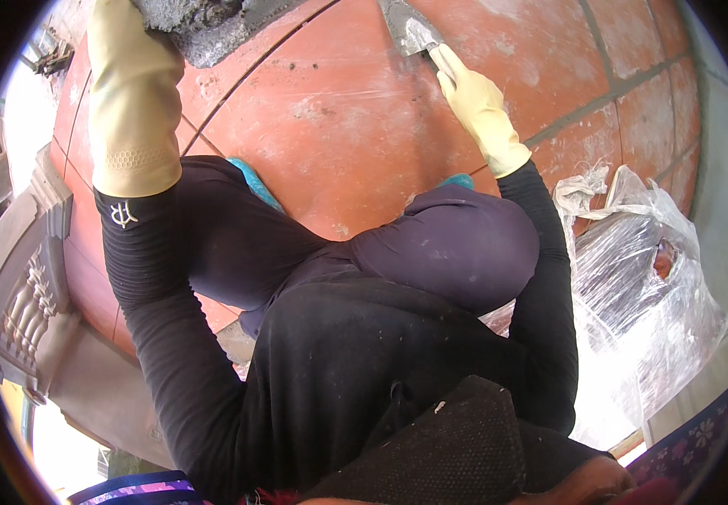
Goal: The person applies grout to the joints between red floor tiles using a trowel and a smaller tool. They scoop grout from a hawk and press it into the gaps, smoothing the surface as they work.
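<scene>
My right hand (475, 105), in a pale yellow rubber glove, grips the handle of a trowel (408, 29). The trowel's metal blade, smeared with grey, points up and left just over the red-orange floor tiles (322, 143). At the upper left is my left hand (134, 88), gloved the same way, beside a lumpy mass of wet grey mortar (200, 32). The fingers of that hand are hidden or cut off by the top edge, so their hold cannot be made out. Whatever carries the mortar is only partly in view.
Grey-filled joints (579, 114) run between tiles on the right, while a dark open joint (259, 63) crosses the left. Clear plastic wrapping (642, 286) lies at my right. A balustrade (31, 295) stands at the left. My bent knees (456, 244) are close to the floor.
</scene>
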A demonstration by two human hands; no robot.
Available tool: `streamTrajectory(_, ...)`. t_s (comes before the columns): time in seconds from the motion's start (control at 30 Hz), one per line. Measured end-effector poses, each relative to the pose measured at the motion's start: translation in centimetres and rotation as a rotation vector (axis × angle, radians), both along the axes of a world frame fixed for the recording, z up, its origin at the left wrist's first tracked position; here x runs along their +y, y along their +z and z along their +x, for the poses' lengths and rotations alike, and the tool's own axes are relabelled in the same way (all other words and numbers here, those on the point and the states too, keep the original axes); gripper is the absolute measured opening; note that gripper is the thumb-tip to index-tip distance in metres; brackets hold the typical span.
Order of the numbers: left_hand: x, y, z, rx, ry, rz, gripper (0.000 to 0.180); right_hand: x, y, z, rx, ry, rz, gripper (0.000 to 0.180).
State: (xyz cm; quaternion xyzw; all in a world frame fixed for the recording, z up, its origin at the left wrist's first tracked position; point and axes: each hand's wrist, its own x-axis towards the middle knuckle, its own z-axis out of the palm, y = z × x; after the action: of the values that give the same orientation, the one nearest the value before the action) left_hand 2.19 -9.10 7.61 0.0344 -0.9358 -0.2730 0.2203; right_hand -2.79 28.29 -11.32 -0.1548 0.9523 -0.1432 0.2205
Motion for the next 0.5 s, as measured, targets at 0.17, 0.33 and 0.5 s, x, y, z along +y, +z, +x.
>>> streamTrajectory(0.17,-0.4,-0.1,0.1,-0.002,0.001,-0.001,0.049,-0.3,0.8,0.7,-0.097,-0.019,0.101,0.051)
streamTrajectory(0.33,-0.7,-0.1,0.2,-0.007,-0.006,-0.007,0.049,1.8,1.4,4.0,-0.202,-0.089,0.223,0.052)
streamTrajectory(0.5,-0.7,-0.1,-0.1,-0.024,-0.009,0.004,0.049,5.1,1.1,7.4,-0.194,-0.119,0.263,0.057)
